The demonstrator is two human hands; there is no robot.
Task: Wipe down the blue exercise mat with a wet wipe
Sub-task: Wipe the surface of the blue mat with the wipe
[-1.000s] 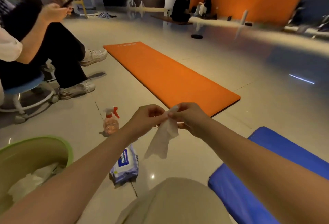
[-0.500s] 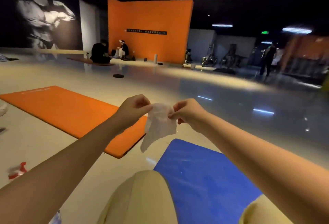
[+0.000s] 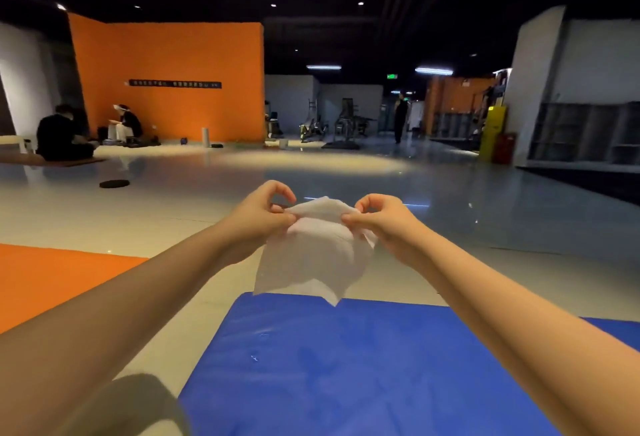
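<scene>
Over the far end of the mat (image 3: pixel 346 366), I am holding the wipe (image 3: pixel 313 255) up in the air with both grips. The left grip (image 3: pixel 258 217) is pinching the wipe's top edge between thumb and fingertips. The right grip (image 3: pixel 384 224) is pinching the same edge a little way along, so the sheet is hanging spread between them, only partly unfolded and creased low down.

I am judging the task as barely begun. The wipe is out and being opened, but it is not touching the mat, and I am seeing no wet streak on the blue surface, so the whole wipe-down is waiting to be done.

The mat is lying flat on the floor (image 3: pixel 173 217), below the grips and nearer to me, running under both forearms. The wipe's lowest corner is dangling over the mat's far edge, apart from it. An orange mat (image 3: pixel 52 279) is lying off to the left.
</scene>
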